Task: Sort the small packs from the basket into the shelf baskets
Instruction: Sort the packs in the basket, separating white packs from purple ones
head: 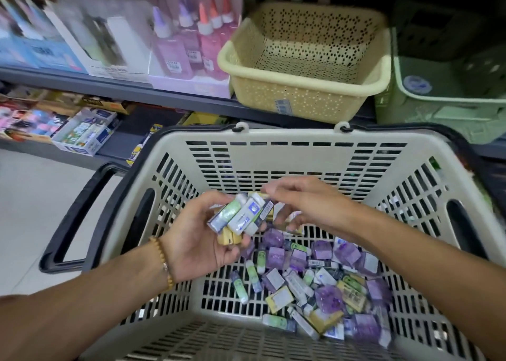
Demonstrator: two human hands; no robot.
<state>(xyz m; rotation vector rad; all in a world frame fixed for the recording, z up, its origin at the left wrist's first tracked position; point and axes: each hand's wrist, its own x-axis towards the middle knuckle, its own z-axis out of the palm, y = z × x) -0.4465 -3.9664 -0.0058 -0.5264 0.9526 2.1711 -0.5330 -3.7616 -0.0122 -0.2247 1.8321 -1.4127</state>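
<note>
A beige shopping basket [290, 152] with black handles fills the lower view, with several small purple, green, yellow and white packs [315, 275] loose on its floor. My left hand [197, 240] hovers over the basket and grips a bundle of small packs [241, 215], white, green and yellow ones. My right hand [298, 202] reaches in from the right, its fingertips touching the top of that bundle. On the shelf behind stand an empty cream perforated basket [306, 70] and a pale green basket [443, 106].
Glue bottles in pink boxes [191, 45] and other boxed goods line the upper shelf at left. A lower shelf holds small boxes of stationery [85, 133]. White floor tiles [32, 210] lie at the left.
</note>
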